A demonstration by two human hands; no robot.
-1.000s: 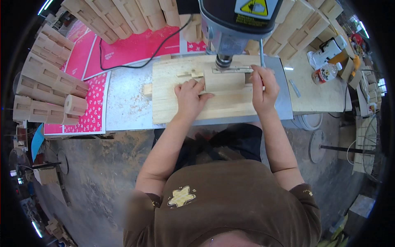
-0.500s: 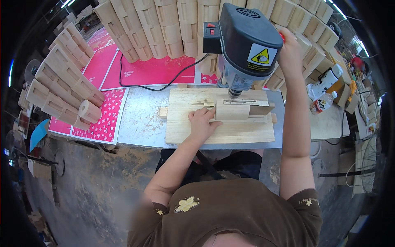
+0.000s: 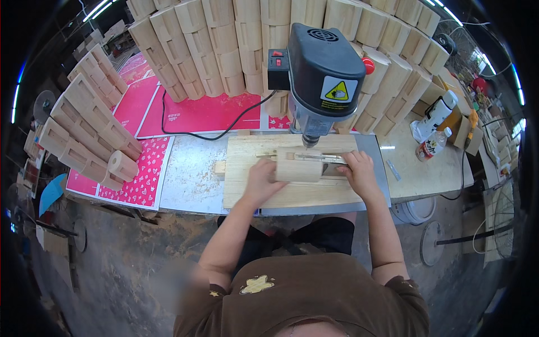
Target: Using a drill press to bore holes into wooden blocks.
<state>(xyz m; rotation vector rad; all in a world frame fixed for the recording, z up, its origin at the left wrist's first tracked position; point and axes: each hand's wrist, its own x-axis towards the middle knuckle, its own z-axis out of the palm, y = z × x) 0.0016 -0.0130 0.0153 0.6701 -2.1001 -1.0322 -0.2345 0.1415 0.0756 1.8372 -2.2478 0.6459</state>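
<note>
A pale wooden cylinder (image 3: 300, 169) with a slot cut in its top lies sideways on a flat wooden board (image 3: 281, 196), below the chuck (image 3: 309, 139) of a dark benchtop drill press (image 3: 323, 67). My left hand (image 3: 263, 181) is closed round the cylinder's left end, its thumb along the near side. Past the right end protrudes a wooden strip (image 3: 333, 170), greyish on the near side. My right hand (image 3: 360, 174) is closed over that strip's outer end, fingertips on top. Its exact grip is partly hidden. The drill chuck stands above and behind the cylinder, apart from it.
Tall stacks of slotted wooden cylinders (image 3: 219, 45) line the back, with more at the left (image 3: 92, 126) on pink printed sheets (image 3: 208, 112). A black cable (image 3: 216, 137) crosses the bench. At right stand a drink bottle (image 3: 433, 145) and a white-and-black bottle (image 3: 435, 115).
My right hand has left the drill press's red-knobbed handle and come down to the strip beside the cylinder. My left hand and the cylinder have shifted slightly left in the picture; the view has moved too.
</note>
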